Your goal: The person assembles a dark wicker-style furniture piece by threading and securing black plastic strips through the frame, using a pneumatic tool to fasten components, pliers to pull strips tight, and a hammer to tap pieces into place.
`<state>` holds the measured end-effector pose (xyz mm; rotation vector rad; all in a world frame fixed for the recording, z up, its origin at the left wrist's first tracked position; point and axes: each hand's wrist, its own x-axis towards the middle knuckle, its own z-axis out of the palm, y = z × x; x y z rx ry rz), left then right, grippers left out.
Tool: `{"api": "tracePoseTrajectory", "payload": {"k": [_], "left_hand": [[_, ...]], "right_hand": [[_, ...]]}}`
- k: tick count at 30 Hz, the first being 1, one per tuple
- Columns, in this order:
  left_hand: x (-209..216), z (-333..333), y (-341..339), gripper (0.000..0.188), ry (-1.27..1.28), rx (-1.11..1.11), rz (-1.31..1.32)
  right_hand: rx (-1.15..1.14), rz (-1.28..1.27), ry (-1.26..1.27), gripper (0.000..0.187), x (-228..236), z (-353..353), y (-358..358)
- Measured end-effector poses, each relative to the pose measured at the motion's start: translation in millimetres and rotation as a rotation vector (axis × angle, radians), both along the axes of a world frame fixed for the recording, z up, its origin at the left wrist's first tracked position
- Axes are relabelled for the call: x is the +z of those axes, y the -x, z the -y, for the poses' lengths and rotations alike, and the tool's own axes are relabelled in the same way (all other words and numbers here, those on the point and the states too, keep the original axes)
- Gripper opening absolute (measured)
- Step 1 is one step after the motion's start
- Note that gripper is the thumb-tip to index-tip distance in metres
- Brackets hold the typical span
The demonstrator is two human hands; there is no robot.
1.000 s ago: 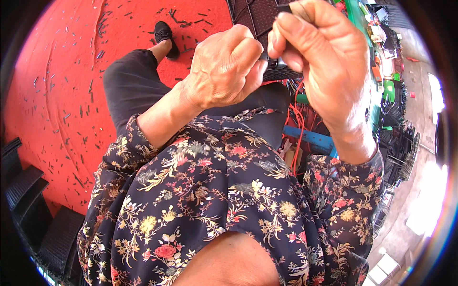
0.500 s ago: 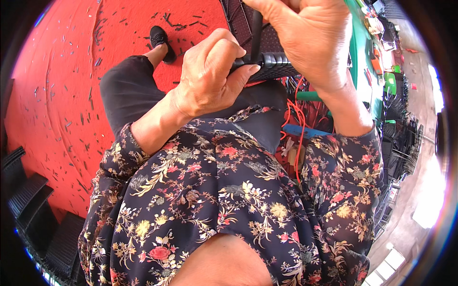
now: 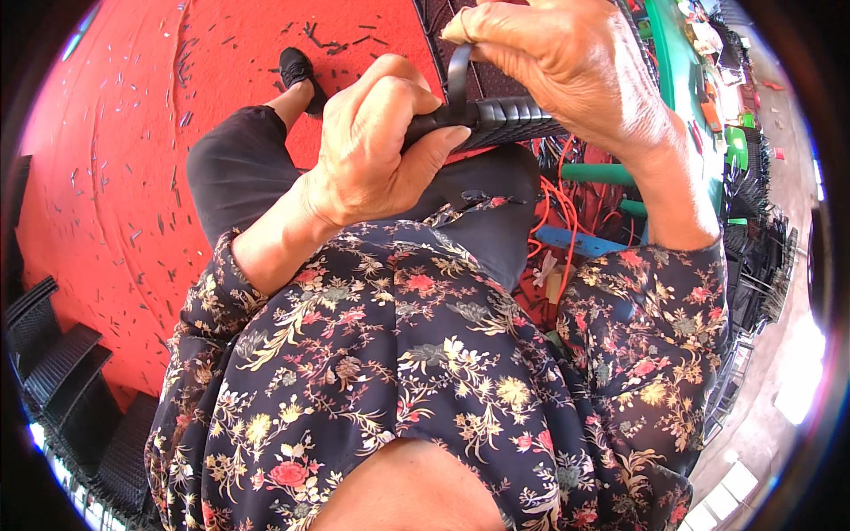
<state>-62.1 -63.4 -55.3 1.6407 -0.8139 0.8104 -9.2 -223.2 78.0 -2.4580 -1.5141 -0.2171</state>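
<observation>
My left hand [image 3: 372,146] is closed around the left end of a black bar, with the thumb pressed along its near side. Black flat strip is wound in tight ridges around the bar [image 3: 513,115] to the right of that thumb. From the winding a loose strip [image 3: 458,80] rises in a curve. My right hand [image 3: 575,66] pinches this strip between thumb and fingers near the top edge of the view. Beyond the bar, a dark woven panel [image 3: 487,75] is partly hidden behind my right hand.
Black strip scraps [image 3: 328,40] litter the red floor covering [image 3: 115,177]. At right stands a green-edged table [image 3: 668,53] holding assorted small items. Orange cords [image 3: 567,203] and a blue piece [image 3: 575,241] lie below it. Stacked black woven pieces [image 3: 66,363] stand at lower left.
My right hand's fingertips have come down into view, and the strip now bends in a curve instead of running straight up. My left hand keeps its grip on the bar.
</observation>
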Motion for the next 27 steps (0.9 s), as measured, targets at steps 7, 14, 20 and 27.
{"api": "tracePoseTrajectory", "payload": {"k": [7,14,20,27], "left_hand": [[4.6,-6.0,4.5,0.03,-0.045,0.011,0.004],[9.1,-10.3,7.9,0.032,-0.066,-0.032,-0.041],[10.2,-11.5,9.3,0.032,-0.06,-0.029,-0.021],[9.9,-13.4,10.5,0.033,-0.056,-0.041,-0.036]], "right_hand": [[-0.137,-0.849,-0.298,0.012,-7.5,-3.6,2.6],[-0.282,-1.219,-0.369,0.011,-11.6,-3.7,5.1],[-0.284,-1.341,-0.347,0.009,-16.9,-1.6,1.7],[-0.273,-1.183,-0.387,0.007,-21.4,-5.5,9.2]]}}
